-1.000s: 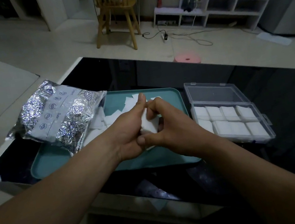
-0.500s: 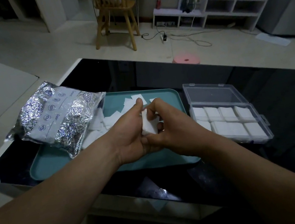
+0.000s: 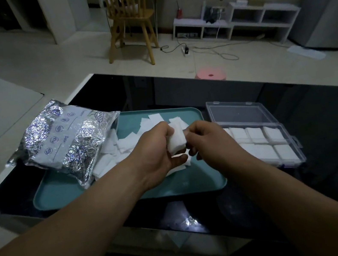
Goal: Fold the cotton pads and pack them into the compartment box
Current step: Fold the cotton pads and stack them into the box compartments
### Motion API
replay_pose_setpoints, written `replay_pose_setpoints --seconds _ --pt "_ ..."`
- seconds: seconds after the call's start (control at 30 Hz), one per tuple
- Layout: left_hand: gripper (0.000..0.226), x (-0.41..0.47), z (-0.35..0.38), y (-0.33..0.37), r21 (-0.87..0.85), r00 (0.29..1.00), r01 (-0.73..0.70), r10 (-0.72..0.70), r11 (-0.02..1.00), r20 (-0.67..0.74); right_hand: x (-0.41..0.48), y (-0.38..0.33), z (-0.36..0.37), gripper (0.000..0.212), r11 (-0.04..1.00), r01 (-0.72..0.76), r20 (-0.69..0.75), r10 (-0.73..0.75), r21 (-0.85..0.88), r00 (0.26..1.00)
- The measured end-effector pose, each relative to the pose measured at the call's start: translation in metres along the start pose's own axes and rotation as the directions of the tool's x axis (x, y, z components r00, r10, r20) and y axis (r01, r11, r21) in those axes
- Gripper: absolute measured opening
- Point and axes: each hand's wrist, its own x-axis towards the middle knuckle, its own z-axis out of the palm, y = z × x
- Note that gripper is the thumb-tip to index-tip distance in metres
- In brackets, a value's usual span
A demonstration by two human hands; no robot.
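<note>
White is what I count first: one folded white cotton pad [image 3: 176, 141], held up between two hands above the near-right part of one teal plastic tray [image 3: 62, 193]. The left hand [image 3: 156, 152] grips it, thumb below and fingers curled over its left side. The right hand [image 3: 208, 141] has its fingers curled at the pad's right edge and, as far as I can tell in this dim light, pinches it there. One clear plastic compartment box [image 3: 240, 113] stands just right of the tray on the glossy black table [image 3: 321, 123], its lid laid back. I count six compartments filled with folded pads; the box's left end is hidden behind the right hand. Loose white cotton pads [image 3: 125, 140] lie heaped on the tray, overlapping too much to count. Some of them run under one crinkled silver foil bag [image 3: 64, 141], which lies across the tray's left rim. Both forearms are cut off at the bottom edge.
</note>
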Motion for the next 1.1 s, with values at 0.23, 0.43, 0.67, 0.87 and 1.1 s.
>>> replay_pose_setpoints --seconds 0.23,0.43,0.67,0.87,1.1 --pt "0.038 0.003 0.017 -0.005 0.326 0.98 -0.133 0.174 0.936 -0.098 -0.007 0.0 -0.009 0.019 1.0 0.001 -0.071 -0.001 0.005 0.997" --pt "0.029 0.016 0.055 -0.004 0.451 0.96 -0.213 0.272 0.867 -0.069 0.003 0.008 -0.03 0.013 0.999 0.043 -0.152 -0.045 -0.018 0.987" --pt "0.035 0.065 0.061 -0.006 0.796 0.919 -0.29 0.387 0.532 0.076 0.043 0.038 -0.123 0.013 0.991 -0.063 -0.379 0.104 0.118 0.92" --pt "0.041 0.08 0.062 -0.044 0.953 0.912 -0.29 0.277 -0.088 0.303 0.048 0.074 -0.109 0.015 0.977 -0.212 -0.269 0.202 -0.009 0.942" --pt "0.039 0.081 0.062 -0.049 0.958 0.906 -0.27 0.311 -0.102 0.288 0.057 0.085 -0.097 0.009 0.968 -0.228 -0.216 0.202 -0.102 0.955"
